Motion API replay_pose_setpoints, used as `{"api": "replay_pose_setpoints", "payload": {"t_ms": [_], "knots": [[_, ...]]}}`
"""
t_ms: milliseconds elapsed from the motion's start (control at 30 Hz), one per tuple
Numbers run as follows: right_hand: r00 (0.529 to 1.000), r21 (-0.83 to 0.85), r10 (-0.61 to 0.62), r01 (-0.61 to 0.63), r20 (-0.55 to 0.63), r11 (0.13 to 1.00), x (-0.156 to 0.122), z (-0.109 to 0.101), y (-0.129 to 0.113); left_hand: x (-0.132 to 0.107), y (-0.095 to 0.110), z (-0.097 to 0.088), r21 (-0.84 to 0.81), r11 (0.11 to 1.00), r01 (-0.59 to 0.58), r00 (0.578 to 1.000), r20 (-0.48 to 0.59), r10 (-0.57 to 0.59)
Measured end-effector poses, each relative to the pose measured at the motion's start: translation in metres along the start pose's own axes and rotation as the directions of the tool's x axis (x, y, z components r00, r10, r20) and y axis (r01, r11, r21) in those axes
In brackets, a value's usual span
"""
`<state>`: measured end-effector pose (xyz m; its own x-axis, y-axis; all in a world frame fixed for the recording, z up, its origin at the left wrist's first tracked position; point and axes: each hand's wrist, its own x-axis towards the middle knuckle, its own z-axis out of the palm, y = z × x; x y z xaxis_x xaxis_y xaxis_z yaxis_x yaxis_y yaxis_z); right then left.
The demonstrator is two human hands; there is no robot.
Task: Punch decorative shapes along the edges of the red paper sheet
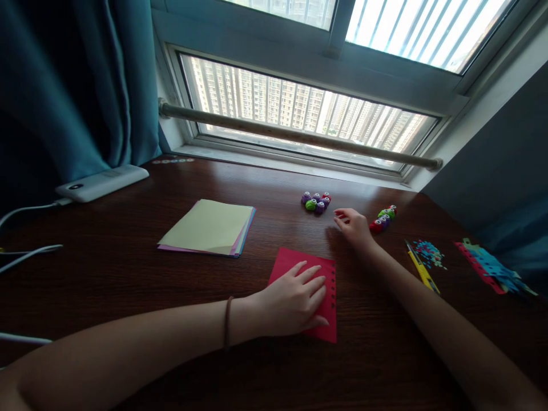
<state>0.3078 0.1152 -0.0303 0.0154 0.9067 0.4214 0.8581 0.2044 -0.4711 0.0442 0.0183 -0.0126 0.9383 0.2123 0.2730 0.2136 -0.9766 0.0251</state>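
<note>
My left hand lies flat on a red sheet of paper with a row of punched holes along its right edge. Its fingers are stretched out and hold nothing. My right hand reaches forward over the dark wooden desk, fingers extended and empty. It sits between a cluster of small coloured punches to its left and a short row of similar punches to its right, closest to the cluster.
A stack of coloured paper lies at mid-left. A white power bank with cables sits at far left. At the right lie a yellow cutter, paper bits and punched strips. A window rail runs behind.
</note>
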Motion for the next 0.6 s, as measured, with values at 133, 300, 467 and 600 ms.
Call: {"api": "replay_pose_setpoints", "payload": {"t_ms": [133,300,467,600], "knots": [[1.000,-0.116,0.017,-0.018,-0.013,0.993,0.029,0.031,-0.018,0.000,-0.001,-0.009,0.067,0.997,0.042,0.998,0.032,-0.044],[0.998,-0.129,0.055,-0.058,-0.027,0.990,0.038,0.042,-0.024,-0.004,-0.005,-0.008,0.100,0.986,0.132,0.984,0.104,-0.142],[0.996,0.029,0.077,-0.076,-0.033,0.997,0.026,0.027,-0.018,-0.010,-0.012,-0.002,0.039,0.986,0.164,0.970,0.175,-0.169],[0.990,0.453,0.138,-0.130,0.015,0.882,-0.005,-0.002,-0.025,-0.010,-0.015,0.001,-0.012,0.977,0.212,0.955,0.216,-0.204]]}}
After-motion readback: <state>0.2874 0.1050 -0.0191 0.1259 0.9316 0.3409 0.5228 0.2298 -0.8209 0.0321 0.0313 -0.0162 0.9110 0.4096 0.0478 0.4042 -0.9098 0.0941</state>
